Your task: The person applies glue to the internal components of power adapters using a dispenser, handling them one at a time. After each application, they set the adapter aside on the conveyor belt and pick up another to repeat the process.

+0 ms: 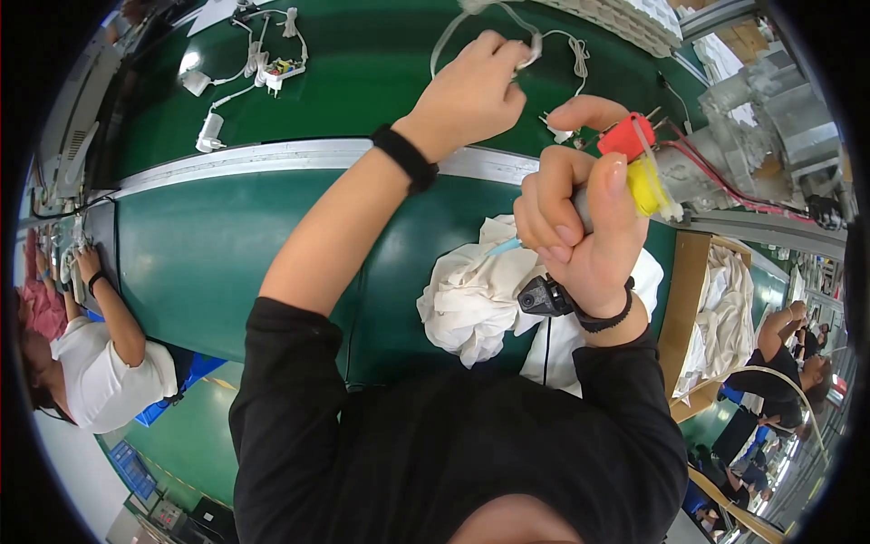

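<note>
My left hand is closed on a whitish cable above the far strip of the green bench. Loops of the cable rise past its fingers. To its right, my right hand is wrapped round a grey hand tool with a red part and a yellow band; its exact kind is unclear. Thin red wires run from it to the upper right. A light blue tip points down and left from below my right fingers. Just beyond this hand lies a white plug with its cord.
Crumpled white cloth lies on the bench near me. At right stands a cardboard box holding more cloth. A metal rail crosses the bench. White adapters with cables lie far left. Plastic-wrapped equipment stands upper right. Other people work at both sides.
</note>
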Tool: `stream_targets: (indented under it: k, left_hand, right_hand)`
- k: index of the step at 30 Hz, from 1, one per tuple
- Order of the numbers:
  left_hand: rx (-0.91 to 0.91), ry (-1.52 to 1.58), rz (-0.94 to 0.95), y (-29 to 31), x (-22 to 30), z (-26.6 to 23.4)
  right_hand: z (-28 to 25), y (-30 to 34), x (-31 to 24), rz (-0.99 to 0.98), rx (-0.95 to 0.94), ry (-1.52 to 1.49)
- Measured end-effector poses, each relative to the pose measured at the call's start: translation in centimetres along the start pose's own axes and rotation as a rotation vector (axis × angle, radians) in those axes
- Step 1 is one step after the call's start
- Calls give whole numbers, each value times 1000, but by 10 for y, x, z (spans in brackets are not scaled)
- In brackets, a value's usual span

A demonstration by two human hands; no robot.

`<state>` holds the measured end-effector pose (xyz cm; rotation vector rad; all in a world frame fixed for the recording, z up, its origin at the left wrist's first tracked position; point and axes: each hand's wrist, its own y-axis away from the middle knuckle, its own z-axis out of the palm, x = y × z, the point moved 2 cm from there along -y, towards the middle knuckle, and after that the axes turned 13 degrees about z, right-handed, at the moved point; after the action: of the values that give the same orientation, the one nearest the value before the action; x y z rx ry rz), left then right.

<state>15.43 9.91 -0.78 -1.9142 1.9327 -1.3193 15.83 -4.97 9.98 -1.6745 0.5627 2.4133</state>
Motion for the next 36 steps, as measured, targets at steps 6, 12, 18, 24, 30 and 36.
stream_targets:
  k: [6, 12, 18, 24, 30, 36]
  left_hand:
    - [-252, -181, -252, 50, -38, 21]
    - [-58, -801, -458, 86, -111, -106]
    - [-317, -500, -783, 146, -146, -112]
    - [-113, 85, -905, 130, -94, -86]
    - [206, 1002, -929, 104, 34, -60]
    - [293, 1434, -1015, 119, 104, -34]
  right_hand:
    - [0, 0, 5, 20, -25, 6]
    - [4, -6, 0, 29, -112, 59]
    - [5, -5, 5, 41, -110, 54]
    - [3, -2, 3, 38, -75, 61]
    - [-7, -4, 3, 29, -43, -78]
    - [0, -22, -8, -49, -118, -132]
